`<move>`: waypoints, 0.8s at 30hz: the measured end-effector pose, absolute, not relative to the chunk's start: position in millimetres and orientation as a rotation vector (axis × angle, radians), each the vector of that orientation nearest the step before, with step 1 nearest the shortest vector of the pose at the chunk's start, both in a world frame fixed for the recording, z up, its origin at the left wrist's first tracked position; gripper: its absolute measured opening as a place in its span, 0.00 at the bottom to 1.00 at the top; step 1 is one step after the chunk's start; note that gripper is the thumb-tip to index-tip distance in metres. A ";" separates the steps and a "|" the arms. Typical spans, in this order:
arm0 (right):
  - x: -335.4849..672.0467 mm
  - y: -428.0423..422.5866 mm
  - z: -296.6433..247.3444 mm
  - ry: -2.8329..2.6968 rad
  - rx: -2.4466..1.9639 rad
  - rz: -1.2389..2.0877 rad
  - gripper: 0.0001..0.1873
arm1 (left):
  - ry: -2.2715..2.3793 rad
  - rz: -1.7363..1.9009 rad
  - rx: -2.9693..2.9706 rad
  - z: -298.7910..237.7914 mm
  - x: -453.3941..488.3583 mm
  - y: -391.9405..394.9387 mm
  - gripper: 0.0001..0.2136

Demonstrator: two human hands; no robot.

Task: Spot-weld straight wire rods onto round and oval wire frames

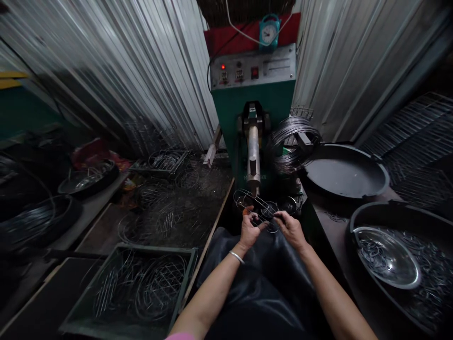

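Observation:
A small frame of bent metal wire (262, 202), with rounded ends, is held between my two hands just under the tip of the welding machine's arm (254, 151). My left hand (249, 230), with a silver bangle on its wrist, pinches the frame from the left. On the other side, my right hand (290, 229) grips the frame's right end with thumb and fingers. The machine's rod tip comes down at the far edge of the frame; whether they touch I cannot tell. Below the hands, a dark shiny apron (255, 288) covers my lap.
A green machine body (226, 113) with a control panel (253, 68) stands ahead. Coiled wire (295, 137) hangs at its right. Right of me are a wide pan (347, 172) and a steel bowl (403, 262) among small wire pieces. A green crate (120, 248) of wire racks lies left.

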State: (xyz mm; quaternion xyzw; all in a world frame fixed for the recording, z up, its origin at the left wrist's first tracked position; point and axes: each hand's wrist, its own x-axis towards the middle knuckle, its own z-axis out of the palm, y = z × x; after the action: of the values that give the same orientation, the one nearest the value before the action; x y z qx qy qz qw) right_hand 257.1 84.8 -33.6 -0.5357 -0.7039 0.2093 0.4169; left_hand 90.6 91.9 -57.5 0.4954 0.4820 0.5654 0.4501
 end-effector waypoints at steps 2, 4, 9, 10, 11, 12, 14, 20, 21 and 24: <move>250.0 88.4 -30.2 -1.818 -1.359 0.427 0.12 | 1.210 1.398 1.203 -55.2 87.8 94.0 0.32; 242.6 92.0 -27.1 -1.869 -1.382 0.317 0.13 | 1.209 1.389 1.170 -52.4 84.8 96.5 0.32; 225.2 97.4 -12.3 -2.025 -1.501 -0.008 0.13 | 1.102 1.395 1.036 -45.5 77.0 102.6 0.33; 222.4 97.8 -7.8 -2.042 -1.503 -0.060 0.13 | 1.086 1.399 1.015 -44.2 75.3 103.4 0.33; 219.8 98.0 -3.2 -2.051 -1.493 -0.105 0.12 | 1.076 1.403 0.997 -42.9 73.7 104.1 0.33; 217.4 98.2 1.1 -2.052 -1.476 -0.139 0.12 | 1.070 1.404 0.982 -41.7 72.2 104.5 0.33; 212.9 98.4 8.0 -2.044 -1.448 -0.174 0.11 | 1.060 1.405 0.956 -39.2 70.0 104.4 0.33; 204.3 103.6 13.0 -2.028 -1.508 -0.009 0.12 | 1.050 1.380 0.909 -33.7 67.0 101.6 0.34; 204.9 105.8 14.8 -2.015 -1.513 0.077 0.12 | 1.046 1.376 0.897 -33.3 66.1 101.4 0.34; 211.8 114.3 26.2 -1.968 -1.470 0.551 0.12 | 1.004 1.354 0.844 -31.9 61.9 101.8 0.34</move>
State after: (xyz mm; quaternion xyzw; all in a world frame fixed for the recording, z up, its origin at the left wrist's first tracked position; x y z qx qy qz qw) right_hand 211.8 114.3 26.2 -0.5558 -0.7438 0.2085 0.3071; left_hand 61.9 101.8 -31.9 0.3621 0.4311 0.5811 0.5877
